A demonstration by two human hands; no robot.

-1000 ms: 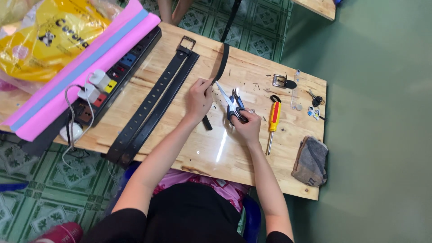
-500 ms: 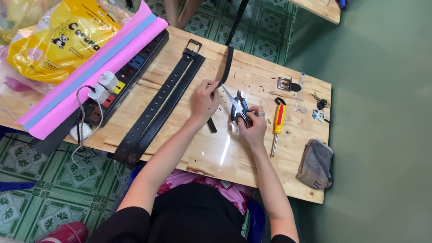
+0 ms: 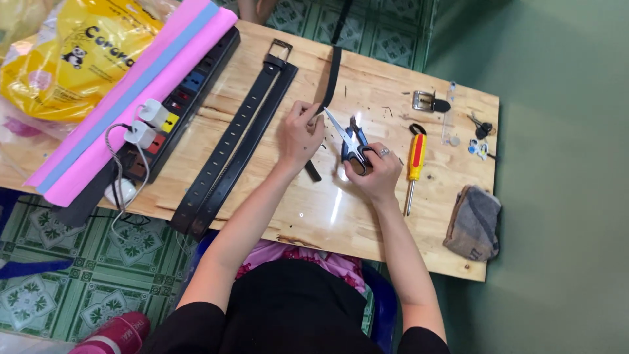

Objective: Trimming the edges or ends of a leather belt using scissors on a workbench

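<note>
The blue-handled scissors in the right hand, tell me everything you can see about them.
The blue-handled scissors have dark blue loop handles and slim, shiny metal blades. The blades stand open in a narrow V, with their tips pointing up and left toward the left hand. The right hand, which wears a ring, grips the handles from below and holds the scissors just above the pale wooden tabletop. The blade tips lie close to the narrow black leather strap that the left hand pinches; whether they touch it is unclear.
</note>
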